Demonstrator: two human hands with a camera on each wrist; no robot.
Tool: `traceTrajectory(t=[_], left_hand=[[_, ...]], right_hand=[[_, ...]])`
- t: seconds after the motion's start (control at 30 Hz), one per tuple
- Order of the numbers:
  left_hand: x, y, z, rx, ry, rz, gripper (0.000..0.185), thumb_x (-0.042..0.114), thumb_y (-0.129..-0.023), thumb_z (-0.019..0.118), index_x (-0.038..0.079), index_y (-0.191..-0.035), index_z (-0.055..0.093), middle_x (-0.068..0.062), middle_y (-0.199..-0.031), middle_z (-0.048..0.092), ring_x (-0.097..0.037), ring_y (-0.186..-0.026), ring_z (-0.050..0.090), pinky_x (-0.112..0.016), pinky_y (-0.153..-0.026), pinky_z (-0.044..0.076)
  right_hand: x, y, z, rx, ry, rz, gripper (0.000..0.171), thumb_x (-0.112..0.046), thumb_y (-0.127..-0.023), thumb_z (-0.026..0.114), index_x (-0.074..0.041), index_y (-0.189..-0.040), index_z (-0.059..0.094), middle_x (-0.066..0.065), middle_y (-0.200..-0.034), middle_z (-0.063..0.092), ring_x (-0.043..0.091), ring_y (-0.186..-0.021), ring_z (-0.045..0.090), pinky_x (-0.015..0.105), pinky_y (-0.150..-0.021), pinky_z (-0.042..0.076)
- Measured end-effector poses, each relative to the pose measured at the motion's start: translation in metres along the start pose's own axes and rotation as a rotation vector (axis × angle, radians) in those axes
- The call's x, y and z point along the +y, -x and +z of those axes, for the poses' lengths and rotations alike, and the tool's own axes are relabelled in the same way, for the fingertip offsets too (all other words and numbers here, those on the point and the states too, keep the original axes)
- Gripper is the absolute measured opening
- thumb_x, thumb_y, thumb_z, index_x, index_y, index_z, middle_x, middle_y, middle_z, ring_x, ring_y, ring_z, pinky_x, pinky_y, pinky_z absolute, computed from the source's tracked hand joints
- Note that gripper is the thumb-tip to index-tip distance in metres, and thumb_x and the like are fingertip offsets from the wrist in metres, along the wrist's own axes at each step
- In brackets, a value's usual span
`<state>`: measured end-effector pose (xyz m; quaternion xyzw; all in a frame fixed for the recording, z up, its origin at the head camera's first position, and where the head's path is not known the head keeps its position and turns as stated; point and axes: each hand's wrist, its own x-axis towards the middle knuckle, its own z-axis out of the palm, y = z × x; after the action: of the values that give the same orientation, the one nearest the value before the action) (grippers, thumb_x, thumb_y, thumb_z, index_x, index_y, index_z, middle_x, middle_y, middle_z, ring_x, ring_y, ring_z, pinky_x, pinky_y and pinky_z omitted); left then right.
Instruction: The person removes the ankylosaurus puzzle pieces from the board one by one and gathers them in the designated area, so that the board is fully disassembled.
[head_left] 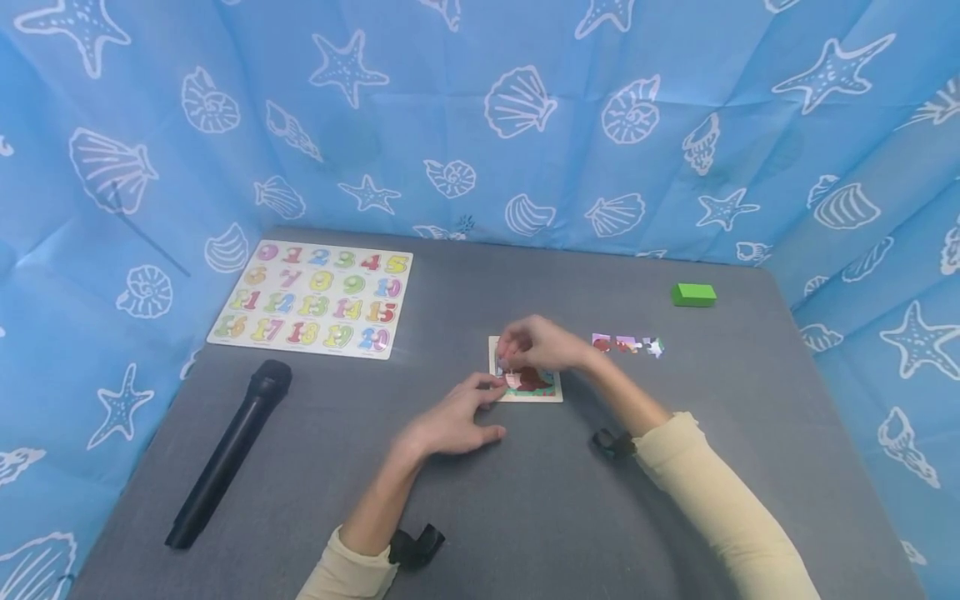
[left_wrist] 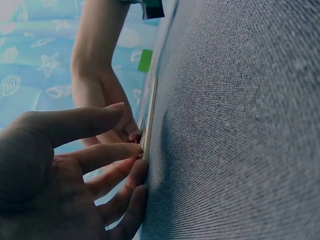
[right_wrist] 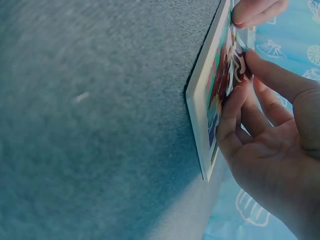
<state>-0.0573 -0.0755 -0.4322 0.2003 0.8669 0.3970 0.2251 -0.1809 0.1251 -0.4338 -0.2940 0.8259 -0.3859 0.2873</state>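
A small square jigsaw puzzle [head_left: 529,399] with a pale wooden frame lies in the middle of the grey table, its picture partly filled in. Above its upper left part my right hand [head_left: 546,343] pinches a puzzle piece [right_wrist: 240,65] between thumb and fingers; the right wrist view shows the piece tilted close over the picture. My left hand [head_left: 453,418] lies at the puzzle's left side, fingertips on its edge and fingers loosely bent. In the left wrist view the left thumb [left_wrist: 90,121] stands away from the frame. Loose puzzle pieces [head_left: 627,344] lie in a row to the right.
At the back left is a number board [head_left: 330,287] with coloured numerals. A black microphone [head_left: 228,454] lies along the left side. Toward the back right sits a green block [head_left: 694,295]. A blue shell-patterned curtain [head_left: 450,125] hangs around the table.
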Motion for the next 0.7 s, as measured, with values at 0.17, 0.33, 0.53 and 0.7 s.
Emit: traceTrajectory(t=[0.17,0.33,0.53,0.7], left_hand=[[0.000,0.000,0.000,0.004,0.001,-0.003,0.065,0.025,-0.088,0.068,0.010,-0.146,0.042,-0.005,-0.152,0.035,-0.024,-0.131,0.045,-0.047,-0.108,0.040],[0.000,0.000,-0.001,0.002,0.035,0.002,0.063,0.023,-0.089,0.067,0.009,-0.145,0.043,-0.005,-0.151,0.036,-0.023,-0.127,0.049,-0.046,-0.106,0.042],[-0.001,-0.001,-0.001,0.009,0.048,0.004,0.063,0.024,-0.089,0.068,0.011,-0.145,0.043,-0.004,-0.150,0.038,-0.022,-0.122,0.053,-0.043,-0.104,0.044],[0.000,-0.001,0.000,0.012,0.051,-0.007,0.064,0.025,-0.088,0.068,0.012,-0.146,0.042,-0.005,-0.150,0.038,-0.023,-0.123,0.052,-0.045,-0.104,0.044]], right_hand=[[0.003,0.002,-0.002,0.014,-0.042,-0.007,0.007,-0.011,-0.089,0.068,-0.009,-0.096,0.068,0.008,-0.086,0.072,0.019,-0.074,0.069,0.030,-0.066,0.056],[0.008,0.008,-0.008,0.035,-0.046,-0.016,0.012,-0.016,-0.088,0.071,-0.009,-0.098,0.068,0.007,-0.088,0.073,0.018,-0.080,0.070,0.028,-0.072,0.056],[0.012,0.021,-0.013,0.055,-0.058,-0.028,0.015,-0.017,-0.088,0.071,-0.008,-0.100,0.067,0.009,-0.092,0.073,0.020,-0.086,0.070,0.032,-0.079,0.056],[0.015,0.037,-0.020,0.098,-0.067,-0.006,0.015,-0.019,-0.086,0.073,-0.012,-0.098,0.068,0.006,-0.093,0.073,0.019,-0.089,0.070,0.031,-0.085,0.056]])
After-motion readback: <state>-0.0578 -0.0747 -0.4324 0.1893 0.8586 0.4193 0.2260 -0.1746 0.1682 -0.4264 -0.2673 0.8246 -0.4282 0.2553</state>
